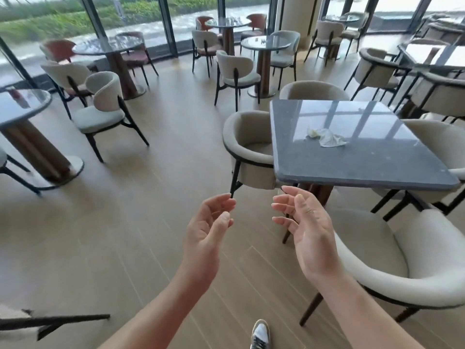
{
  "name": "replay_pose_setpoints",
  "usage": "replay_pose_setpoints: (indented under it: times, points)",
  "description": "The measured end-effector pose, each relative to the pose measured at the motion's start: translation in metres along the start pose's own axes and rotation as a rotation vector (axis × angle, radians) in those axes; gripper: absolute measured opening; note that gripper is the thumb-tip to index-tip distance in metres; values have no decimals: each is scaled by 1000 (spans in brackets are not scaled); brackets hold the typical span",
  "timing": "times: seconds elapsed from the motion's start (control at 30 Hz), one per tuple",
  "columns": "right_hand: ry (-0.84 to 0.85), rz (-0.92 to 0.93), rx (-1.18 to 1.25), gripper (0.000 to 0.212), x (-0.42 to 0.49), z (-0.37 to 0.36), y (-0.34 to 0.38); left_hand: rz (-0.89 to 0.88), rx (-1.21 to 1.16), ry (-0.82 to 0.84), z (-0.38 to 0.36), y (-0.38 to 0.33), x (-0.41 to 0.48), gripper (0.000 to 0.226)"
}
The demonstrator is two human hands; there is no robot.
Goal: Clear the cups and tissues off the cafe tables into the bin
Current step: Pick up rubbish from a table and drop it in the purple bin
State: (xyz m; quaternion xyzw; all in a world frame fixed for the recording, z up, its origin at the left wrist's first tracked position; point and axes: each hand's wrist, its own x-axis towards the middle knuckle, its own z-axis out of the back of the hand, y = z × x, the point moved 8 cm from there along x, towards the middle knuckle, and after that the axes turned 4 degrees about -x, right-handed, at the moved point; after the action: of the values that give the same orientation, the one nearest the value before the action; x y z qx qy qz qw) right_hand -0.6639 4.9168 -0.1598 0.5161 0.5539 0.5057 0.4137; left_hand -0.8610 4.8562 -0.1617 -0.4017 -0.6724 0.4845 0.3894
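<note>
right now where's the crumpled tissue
The crumpled tissue lies right of centre in the head view, near the middle of the square grey table, beyond the empty right hand.

Open air separates the fingers (222, 203) of the left hand (207, 233) from those of the right hand (310, 235), with bare floor (138, 222) below. Just beyond the right fingers, the near edge of the square counter (352, 170) bars a level path. Over its top the way lies free to the crumpled tissue (327, 139). A cream chair (247, 144) stands ahead of the left fingers, tucked against the counter. A second chair (415, 255) crowds the space right of the right fingers. Left of the left fingers the floor runs wide.
</note>
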Motion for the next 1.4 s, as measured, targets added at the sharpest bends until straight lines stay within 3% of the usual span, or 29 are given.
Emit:
replay_pose_setpoints:
  times: [0.57, 0.7, 0.93, 1.1, 1.23, 1.4]
  points:
    - [-165, -36, 8, 60, 245, 71, -21, 74, -26, 173, -123, 80, 255, 43]
    - [-260, -31, -12, 60, 311, 82, -33, 87, -55, 258, -149, 107, 330, 31]
    - [-475, -22, -6, 65, 422, 103, -46, 138, -31, 396, -183, 144, 457, 34]
    - [-575, -70, -27, 34, 475, 120, -73, 204, -13, 464, -206, 181, 519, 36]
    - [-629, -93, -27, 43, 503, 145, -90, 248, 2, 486, -232, 212, 550, 40]
    - [-678, -135, -53, 30, 550, 196, -112, 288, 87, 505, -283, 256, 594, 32]
